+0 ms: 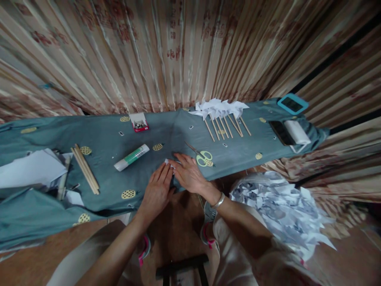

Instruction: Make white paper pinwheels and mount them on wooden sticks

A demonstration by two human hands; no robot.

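Note:
My left hand [157,190] and my right hand [189,172] lie flat side by side at the near edge of the cloth-covered table [166,131]. Both press on a small white piece of paper [169,163]; only a corner of it shows between the fingers. Green-handled scissors [202,157] lie just right of my right hand. A white and green glue stick [131,157] lies to the left of my left hand.
Several paper pinwheels on wooden sticks [222,115] lie at the back. A red box of staples [139,123], loose sticks [85,169], white paper sheets [29,171], a phone [281,133], a blue device [292,104] and paper scraps [282,210] on my lap surround the spot.

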